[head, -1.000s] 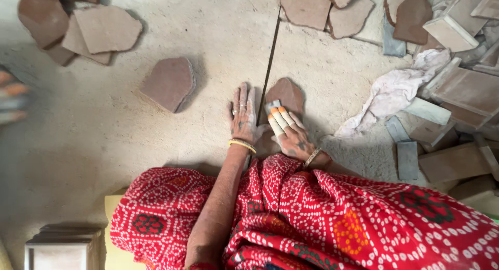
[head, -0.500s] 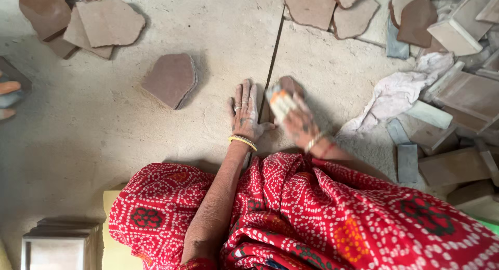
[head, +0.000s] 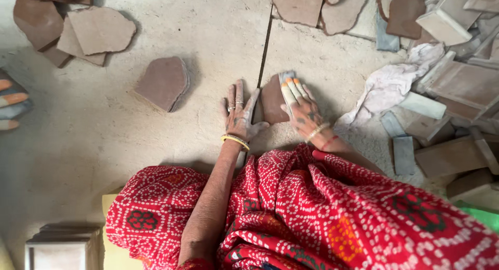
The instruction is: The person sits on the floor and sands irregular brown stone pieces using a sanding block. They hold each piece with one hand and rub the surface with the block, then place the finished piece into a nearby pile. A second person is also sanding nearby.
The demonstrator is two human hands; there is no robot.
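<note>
A small brown clay tile (head: 272,98) lies on the dusty floor in front of me. My left hand (head: 240,113) rests flat on the floor, its thumb against the tile's left edge; it wears rings and a yellow bangle. My right hand (head: 301,104) presses a grey sanding block (head: 286,76) onto the tile's right side, with taped fingertips laid over the block. My red patterned cloth (head: 322,213) covers my lap below.
A thicker brown tile (head: 162,83) lies to the left. Stacks of broken brown slabs (head: 78,31) sit at top left, more slabs (head: 317,7) at the top. Rectangular blocks (head: 457,83) and a white rag (head: 390,85) crowd the right. Another person's fingers (head: 11,104) show at the left edge.
My right hand with the sanding block has slid back and forth over the tile. My left hand has stayed flat beside it.
</note>
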